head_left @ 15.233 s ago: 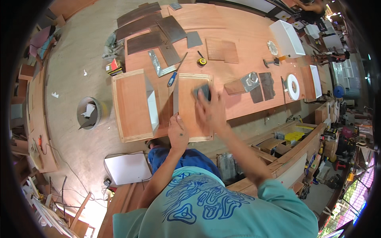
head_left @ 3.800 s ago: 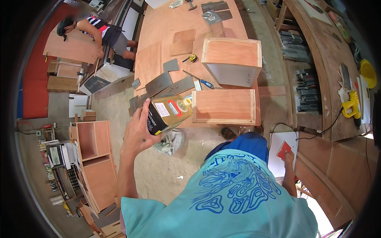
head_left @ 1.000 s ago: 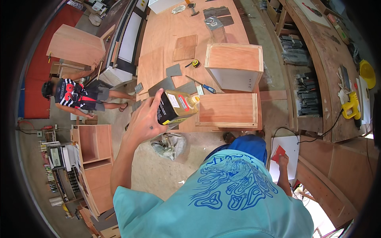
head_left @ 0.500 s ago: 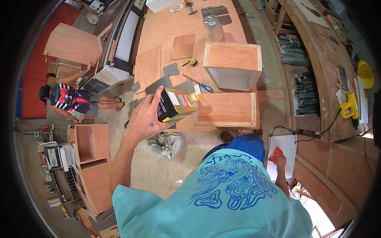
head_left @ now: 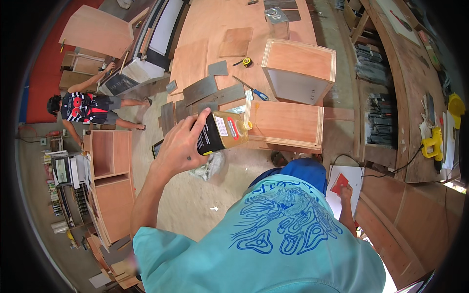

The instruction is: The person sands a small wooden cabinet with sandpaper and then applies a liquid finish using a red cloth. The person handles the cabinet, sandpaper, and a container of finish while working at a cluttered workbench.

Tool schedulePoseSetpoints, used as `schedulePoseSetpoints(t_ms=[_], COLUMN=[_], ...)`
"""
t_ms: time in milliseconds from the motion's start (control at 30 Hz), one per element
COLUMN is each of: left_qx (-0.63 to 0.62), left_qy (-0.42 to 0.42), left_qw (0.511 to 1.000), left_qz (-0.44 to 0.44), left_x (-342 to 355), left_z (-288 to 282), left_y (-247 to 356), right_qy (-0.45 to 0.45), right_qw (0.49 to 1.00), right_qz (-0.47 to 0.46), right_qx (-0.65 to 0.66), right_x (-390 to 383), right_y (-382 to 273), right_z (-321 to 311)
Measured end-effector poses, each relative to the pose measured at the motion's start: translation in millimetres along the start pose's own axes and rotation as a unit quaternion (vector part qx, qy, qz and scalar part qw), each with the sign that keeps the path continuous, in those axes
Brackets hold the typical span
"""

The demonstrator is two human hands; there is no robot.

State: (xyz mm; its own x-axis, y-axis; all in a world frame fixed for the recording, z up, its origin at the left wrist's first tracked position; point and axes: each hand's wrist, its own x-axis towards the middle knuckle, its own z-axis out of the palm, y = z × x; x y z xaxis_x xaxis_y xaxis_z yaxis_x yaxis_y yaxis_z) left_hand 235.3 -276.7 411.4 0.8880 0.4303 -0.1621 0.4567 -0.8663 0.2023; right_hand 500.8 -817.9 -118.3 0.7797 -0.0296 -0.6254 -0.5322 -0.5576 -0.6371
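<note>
My left hand (head_left: pixel 183 141) grips a rectangular tin can (head_left: pixel 222 132) with a black and gold label. The can lies tipped on its side in the grip, its yellowish spout pointing right, at the near-left edge of a wooden drawer box (head_left: pixel 288 122). A thin amber streak shows on that box's top panel beside the spout. Lower down at the right, my right hand (head_left: pixel 346 190) holds a flat red piece (head_left: pixel 339 182), perhaps a spreader or folded sandpaper, over a white board (head_left: pixel 348 172). Part of the right fingers is hidden.
A second drawer box (head_left: pixel 299 61) stands behind on the workbench (head_left: pixel 202 19). Near it lie a blue-handled screwdriver (head_left: pixel 261 94), a tape measure (head_left: pixel 246 62) and several grey sheets (head_left: pixel 200 89). A yellow tool (head_left: pixel 432 144) with a cord rests at right. Another person (head_left: pixel 85 107) works at far left.
The view has shifted, so the bench and boxes sit further right and slightly higher. My left hand keeps the can tilted, its spout at the box's edge. The right hand still holds the red piece.
</note>
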Motion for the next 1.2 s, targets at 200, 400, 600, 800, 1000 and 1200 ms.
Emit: schedulePoseSetpoints(t_ms=[200, 400, 600, 800, 1000, 1200], left_qx=[-0.003, -0.017, -0.021, -0.022, -0.026, -0.038], left_qy=[-0.001, -0.001, -0.004, -0.016, -0.008, 0.013], left_qw=[1.0, 0.999, 1.0, 0.999, 0.999, 0.999], left_qz=[-0.02, -0.028, -0.023, -0.026, -0.02, -0.032], left_x=[-20.4, -24.9, -29.9, -28.0, -27.2, -20.1], left_z=[1.7, 1.2, 3.0, 1.6, 3.0, 5.6], left_y=[9.3, 8.7, 5.0, 4.1, 2.5, -3.0], right_qy=[-0.072, -0.092, -0.097, -0.044, -0.083, -0.032], right_qw=[0.997, 0.995, 0.995, 0.999, 0.996, 0.999], right_qz=[0.008, 0.018, 0.016, 0.026, 0.025, 0.02], right_qx=[-0.018, -0.023, -0.029, -0.009, -0.037, -0.019], right_x=[14.9, 27.2, 6.9, -4.2, -15.7, -2.3], right_y=[-31.6, -34.3, -49.3, -38.6, -50.4, -27.4], right_z=[-3.0, -4.2, -3.2, 0.7, 1.8, 12.4])
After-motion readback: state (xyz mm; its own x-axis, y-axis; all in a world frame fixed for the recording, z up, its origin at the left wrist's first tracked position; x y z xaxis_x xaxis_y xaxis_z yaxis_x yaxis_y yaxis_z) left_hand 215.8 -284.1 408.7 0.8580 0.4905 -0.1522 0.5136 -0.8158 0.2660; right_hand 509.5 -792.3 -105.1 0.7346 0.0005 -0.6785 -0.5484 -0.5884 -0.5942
